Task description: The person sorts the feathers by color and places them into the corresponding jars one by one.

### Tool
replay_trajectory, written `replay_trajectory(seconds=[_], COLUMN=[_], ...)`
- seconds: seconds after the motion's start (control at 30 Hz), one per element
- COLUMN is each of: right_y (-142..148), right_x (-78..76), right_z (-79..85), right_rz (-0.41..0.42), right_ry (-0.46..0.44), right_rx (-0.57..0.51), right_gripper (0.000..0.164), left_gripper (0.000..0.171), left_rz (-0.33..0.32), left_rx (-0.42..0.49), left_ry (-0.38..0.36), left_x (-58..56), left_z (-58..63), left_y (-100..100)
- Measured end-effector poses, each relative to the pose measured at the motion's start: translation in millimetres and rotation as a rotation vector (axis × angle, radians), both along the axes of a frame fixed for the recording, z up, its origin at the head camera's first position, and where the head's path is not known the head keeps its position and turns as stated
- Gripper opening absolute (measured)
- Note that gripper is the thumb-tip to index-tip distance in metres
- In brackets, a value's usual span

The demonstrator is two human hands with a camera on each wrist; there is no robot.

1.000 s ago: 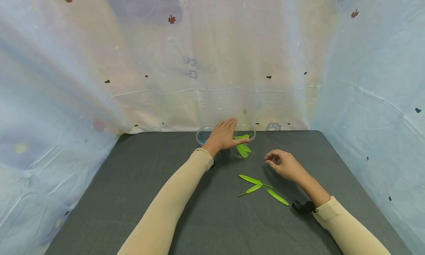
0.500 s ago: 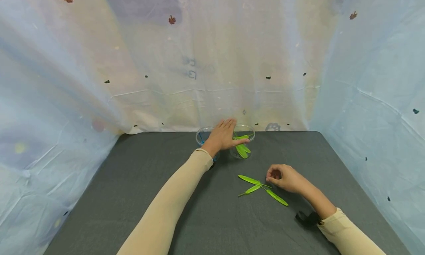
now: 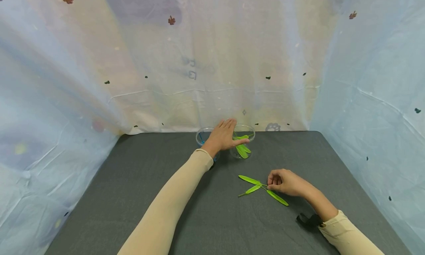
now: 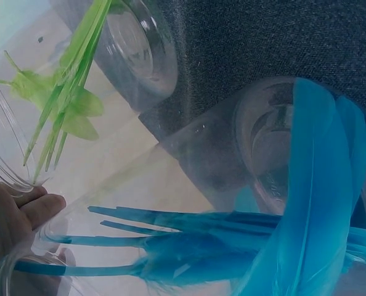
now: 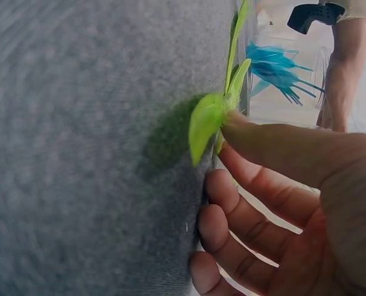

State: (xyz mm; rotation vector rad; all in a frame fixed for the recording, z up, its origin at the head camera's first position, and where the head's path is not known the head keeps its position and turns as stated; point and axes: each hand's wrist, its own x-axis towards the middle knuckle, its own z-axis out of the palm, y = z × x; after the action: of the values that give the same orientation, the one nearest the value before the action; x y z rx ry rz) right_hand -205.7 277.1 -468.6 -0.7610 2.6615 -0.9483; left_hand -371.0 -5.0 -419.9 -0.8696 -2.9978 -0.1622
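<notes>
Three green feathers (image 3: 249, 180) lie crossed on the dark cloth in the head view. My right hand (image 3: 287, 182) pinches a green feather by its quill end where they meet, between thumb and index finger. In the right wrist view the thumb presses at a green feather (image 5: 206, 123) close over the cloth, the other fingers loosely bent. My left hand (image 3: 224, 137) rests with fingers straight and thumb spread across two clear cups. The left cup (image 3: 197, 136) holds blue feathers (image 4: 318, 172); the right cup (image 3: 254, 132) holds green feathers (image 4: 63, 92).
The dark cloth-covered table (image 3: 149, 210) ends at the back against a pale patterned curtain (image 3: 219, 81). More curtain hangs on both sides. A black strap (image 3: 308, 220) sits at the right wrist.
My right hand has moved down from beside the right cup to the crossed green feathers and now grips one. The left hand has stayed on the cups.
</notes>
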Motion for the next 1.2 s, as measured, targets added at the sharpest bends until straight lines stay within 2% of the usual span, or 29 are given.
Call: replay_trajectory(seconds=[0.67, 0.97, 1.2], right_y=[-1.4, 1.5, 4.3], right_x=[-0.5, -2.0, -4.0], right_z=[-2.4, -2.3, 4.1], right_rz=[0.021, -0.002, -0.046], right_ry=[0.011, 0.006, 0.012], right_rx=[-0.005, 0.007, -0.002], right_gripper=[0.008, 0.008, 0.007], left_gripper=[0.112, 0.112, 0.111], left_rz=[-0.002, -0.002, 0.001], left_rx=[0.002, 0.008, 0.008], left_ry=[-0.008, -0.015, -0.013], left_x=[-0.6, -0.6, 0.1], left_z=[-0.9, 1.0, 0.6], left_y=[-0.5, -0.7, -1.0])
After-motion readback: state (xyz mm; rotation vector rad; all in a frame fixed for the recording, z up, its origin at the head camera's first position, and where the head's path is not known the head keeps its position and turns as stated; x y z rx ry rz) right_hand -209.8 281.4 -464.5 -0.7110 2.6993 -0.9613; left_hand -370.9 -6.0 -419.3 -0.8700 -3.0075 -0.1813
